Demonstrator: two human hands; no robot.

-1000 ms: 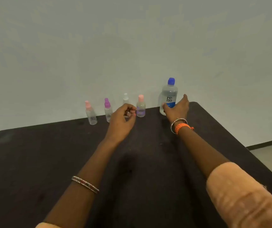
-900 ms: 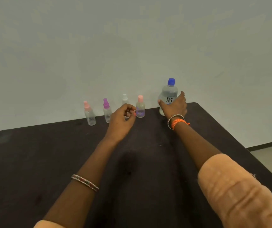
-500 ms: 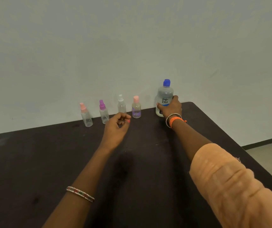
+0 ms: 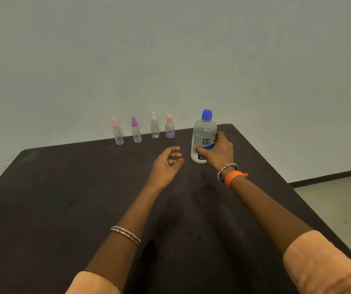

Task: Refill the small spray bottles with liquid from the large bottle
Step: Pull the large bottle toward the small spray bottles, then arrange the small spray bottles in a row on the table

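Note:
A large clear bottle (image 4: 203,132) with a blue cap and a "re-nu" label stands upright on the dark table (image 4: 64,198). My right hand (image 4: 218,151) grips its lower half from the right. My left hand (image 4: 167,163) hovers just left of the bottle, fingers loosely curled and holding nothing. Along the table's far edge stands a row of small spray bottles: one with a pink cap (image 4: 117,134), one with a purple cap (image 4: 135,132), a clear-capped one (image 4: 154,128) and a pink-capped one with lilac liquid (image 4: 169,129).
A plain grey wall rises right behind the small bottles. The table's right edge (image 4: 297,194) drops off to a light floor (image 4: 340,209).
My right hand closed round the large bottle and drew it toward me, away from the far edge. My left hand pulled back from the small bottles.

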